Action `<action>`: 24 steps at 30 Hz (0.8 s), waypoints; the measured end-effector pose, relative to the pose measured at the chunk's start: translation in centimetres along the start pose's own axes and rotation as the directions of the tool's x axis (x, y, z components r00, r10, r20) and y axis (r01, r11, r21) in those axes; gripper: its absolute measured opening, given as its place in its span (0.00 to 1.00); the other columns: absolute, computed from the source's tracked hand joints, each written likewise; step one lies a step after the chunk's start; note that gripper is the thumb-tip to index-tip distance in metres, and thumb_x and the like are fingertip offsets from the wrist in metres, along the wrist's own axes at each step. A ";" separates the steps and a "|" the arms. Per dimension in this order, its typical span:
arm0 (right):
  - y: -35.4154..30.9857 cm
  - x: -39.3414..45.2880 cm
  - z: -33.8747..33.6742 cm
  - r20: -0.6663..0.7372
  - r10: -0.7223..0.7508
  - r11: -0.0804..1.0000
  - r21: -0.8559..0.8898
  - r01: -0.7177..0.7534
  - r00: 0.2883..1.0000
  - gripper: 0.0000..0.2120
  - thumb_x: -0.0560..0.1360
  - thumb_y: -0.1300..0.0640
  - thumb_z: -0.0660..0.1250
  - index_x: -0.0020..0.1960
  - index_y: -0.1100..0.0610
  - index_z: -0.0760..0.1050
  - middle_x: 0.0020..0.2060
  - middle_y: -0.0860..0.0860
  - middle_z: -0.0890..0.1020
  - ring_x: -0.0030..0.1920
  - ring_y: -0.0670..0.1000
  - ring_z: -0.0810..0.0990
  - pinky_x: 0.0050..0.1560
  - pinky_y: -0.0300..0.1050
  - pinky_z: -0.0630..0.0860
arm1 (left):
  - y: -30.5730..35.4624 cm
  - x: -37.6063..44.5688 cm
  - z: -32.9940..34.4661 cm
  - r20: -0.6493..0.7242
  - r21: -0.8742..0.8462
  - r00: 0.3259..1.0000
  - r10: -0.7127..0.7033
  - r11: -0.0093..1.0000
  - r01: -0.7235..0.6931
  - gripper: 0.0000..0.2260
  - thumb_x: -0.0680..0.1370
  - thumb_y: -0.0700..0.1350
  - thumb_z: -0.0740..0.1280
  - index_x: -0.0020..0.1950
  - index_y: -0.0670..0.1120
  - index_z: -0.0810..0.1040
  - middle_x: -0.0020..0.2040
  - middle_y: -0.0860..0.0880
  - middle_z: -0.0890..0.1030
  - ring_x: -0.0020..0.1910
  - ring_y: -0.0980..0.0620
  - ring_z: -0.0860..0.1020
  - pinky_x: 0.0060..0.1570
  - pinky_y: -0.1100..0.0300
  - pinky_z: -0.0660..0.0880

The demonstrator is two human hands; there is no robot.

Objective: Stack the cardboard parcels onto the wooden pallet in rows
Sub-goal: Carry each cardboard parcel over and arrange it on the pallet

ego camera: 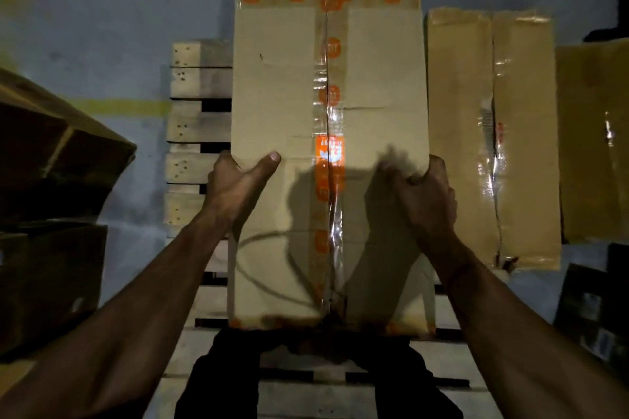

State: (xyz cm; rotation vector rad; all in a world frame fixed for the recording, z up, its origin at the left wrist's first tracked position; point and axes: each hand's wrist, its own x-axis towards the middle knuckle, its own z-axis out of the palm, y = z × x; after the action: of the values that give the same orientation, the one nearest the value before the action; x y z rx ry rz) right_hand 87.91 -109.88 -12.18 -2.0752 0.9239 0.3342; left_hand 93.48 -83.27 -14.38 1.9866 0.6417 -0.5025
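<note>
Seen from the head camera, the left hand (238,177) and right hand (425,187) are gripping the side edges of a taped cardboard parcel (282,85) over the wooden pallet (197,126), just beside another parcel (493,133) already lying there.

A wooden pallet (199,126) of pale slats lies on a grey floor (112,44). A long cardboard parcel (493,139), taped along its seam, lies flat on the pallet's right side, another (592,146) beside it.
</note>
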 end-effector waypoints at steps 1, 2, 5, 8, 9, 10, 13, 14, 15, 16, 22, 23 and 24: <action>0.5 1.1 0.2 -0.005 -0.004 1.000 0.005 0.004 1.000 0.37 0.73 0.36 0.69 0.73 0.57 0.64 0.61 0.55 0.79 0.63 0.60 0.75 0.60 0.52 0.70 | -0.1 0.8 0.9 0.007 0.004 1.000 0.011 1.000 -0.011 0.39 0.61 0.69 0.75 0.65 0.48 0.77 0.54 0.51 0.84 0.53 0.52 0.82 0.52 0.55 0.80; 1.1 2.0 0.4 -0.011 -0.010 1.000 0.008 0.011 1.000 0.37 0.73 0.36 0.69 0.73 0.56 0.64 0.61 0.55 0.79 0.63 0.60 0.75 0.61 0.53 0.70 | -0.1 1.3 1.7 0.020 0.016 1.000 0.021 1.000 -0.021 0.40 0.61 0.69 0.74 0.65 0.47 0.77 0.55 0.51 0.84 0.53 0.52 0.82 0.52 0.56 0.79; 2.0 4.0 0.7 -0.040 -0.035 0.999 0.013 0.036 0.999 0.36 0.73 0.37 0.70 0.73 0.55 0.65 0.61 0.53 0.79 0.62 0.59 0.76 0.61 0.53 0.72 | -0.1 2.9 3.5 0.036 0.027 0.998 0.045 0.999 -0.046 0.34 0.67 0.62 0.76 0.67 0.45 0.75 0.57 0.49 0.82 0.55 0.50 0.80 0.50 0.60 0.76; 2.5 5.7 0.8 -0.045 -0.035 0.999 0.003 0.036 0.998 0.34 0.73 0.37 0.70 0.72 0.54 0.66 0.60 0.53 0.79 0.60 0.57 0.76 0.57 0.49 0.70 | 0.4 4.2 4.6 0.056 0.031 0.998 0.042 0.999 -0.044 0.33 0.70 0.59 0.76 0.68 0.44 0.72 0.59 0.48 0.80 0.57 0.49 0.79 0.57 0.53 0.77; 2.6 6.2 0.9 -0.056 -0.044 0.999 0.003 0.044 0.997 0.34 0.73 0.37 0.70 0.70 0.54 0.67 0.59 0.53 0.79 0.60 0.56 0.76 0.57 0.49 0.71 | 0.5 4.6 4.9 0.065 0.028 0.997 0.046 0.998 -0.048 0.35 0.68 0.61 0.76 0.68 0.45 0.72 0.60 0.49 0.80 0.57 0.49 0.80 0.59 0.51 0.78; 2.8 6.7 1.0 -0.079 -0.070 0.997 0.005 0.071 0.994 0.33 0.73 0.36 0.70 0.69 0.55 0.69 0.58 0.53 0.79 0.60 0.56 0.76 0.57 0.50 0.72 | 0.6 5.0 5.1 0.071 0.029 0.996 0.050 0.998 -0.052 0.38 0.65 0.64 0.76 0.68 0.45 0.72 0.59 0.49 0.81 0.57 0.50 0.80 0.59 0.50 0.78; 3.6 8.1 1.3 -0.153 -0.139 0.987 -0.105 0.123 0.978 0.34 0.72 0.37 0.70 0.68 0.58 0.71 0.65 0.57 0.73 0.66 0.58 0.70 0.64 0.53 0.68 | 0.5 5.7 5.9 0.087 0.018 0.995 0.054 0.998 -0.056 0.37 0.65 0.63 0.76 0.68 0.45 0.73 0.59 0.49 0.81 0.57 0.50 0.80 0.58 0.51 0.78; 3.9 8.7 1.5 -0.169 -0.147 0.980 -0.158 0.120 0.975 0.35 0.73 0.37 0.70 0.70 0.59 0.70 0.69 0.57 0.70 0.69 0.59 0.66 0.67 0.53 0.65 | 0.3 6.0 6.3 0.081 0.013 0.996 0.048 0.999 -0.050 0.34 0.68 0.59 0.77 0.68 0.45 0.73 0.60 0.48 0.81 0.58 0.50 0.80 0.58 0.51 0.78; 4.1 9.3 1.7 -0.177 -0.161 0.969 -0.213 0.122 0.971 0.36 0.73 0.37 0.69 0.71 0.59 0.68 0.72 0.57 0.66 0.72 0.59 0.63 0.70 0.54 0.61 | 0.0 6.3 6.8 0.065 0.004 0.997 0.044 0.999 -0.044 0.31 0.71 0.56 0.77 0.68 0.45 0.73 0.60 0.48 0.81 0.58 0.49 0.80 0.58 0.51 0.78; 4.3 9.8 1.9 -0.172 -0.172 0.956 -0.267 0.122 0.970 0.37 0.74 0.37 0.68 0.73 0.60 0.66 0.75 0.57 0.62 0.75 0.59 0.59 0.73 0.54 0.58 | -0.4 6.6 7.4 0.049 0.003 0.998 0.034 0.999 -0.034 0.29 0.72 0.55 0.76 0.68 0.44 0.73 0.60 0.48 0.81 0.58 0.49 0.80 0.58 0.51 0.77; 9.5 10.6 4.8 0.069 -0.248 0.754 -0.612 0.237 0.966 0.38 0.75 0.42 0.58 0.78 0.63 0.57 0.78 0.65 0.53 0.78 0.66 0.52 0.74 0.64 0.54 | -2.9 8.6 11.2 0.063 0.107 0.998 0.013 0.994 -0.020 0.36 0.68 0.59 0.75 0.71 0.45 0.70 0.65 0.45 0.79 0.64 0.44 0.77 0.65 0.46 0.75; 10.0 10.5 5.0 0.090 -0.264 0.711 -0.655 0.256 0.960 0.40 0.73 0.42 0.55 0.77 0.65 0.59 0.77 0.67 0.56 0.77 0.68 0.55 0.72 0.66 0.57 | -3.1 8.9 11.4 0.072 0.111 0.997 0.018 0.994 -0.026 0.38 0.67 0.60 0.74 0.72 0.45 0.68 0.66 0.45 0.78 0.65 0.44 0.76 0.65 0.45 0.74; 10.4 10.5 5.1 0.094 -0.284 0.680 -0.682 0.270 0.954 0.41 0.72 0.41 0.54 0.77 0.65 0.59 0.76 0.68 0.57 0.76 0.69 0.57 0.72 0.66 0.59 | -3.3 9.0 11.4 0.078 0.112 0.997 0.022 0.993 -0.030 0.39 0.66 0.61 0.73 0.72 0.46 0.67 0.67 0.45 0.77 0.65 0.44 0.75 0.65 0.44 0.74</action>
State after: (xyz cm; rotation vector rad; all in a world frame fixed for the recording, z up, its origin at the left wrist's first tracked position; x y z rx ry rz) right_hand 88.24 -115.29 -26.83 -2.8714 0.4958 0.5592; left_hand 97.46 -89.96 -27.08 2.0691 0.5496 -0.6077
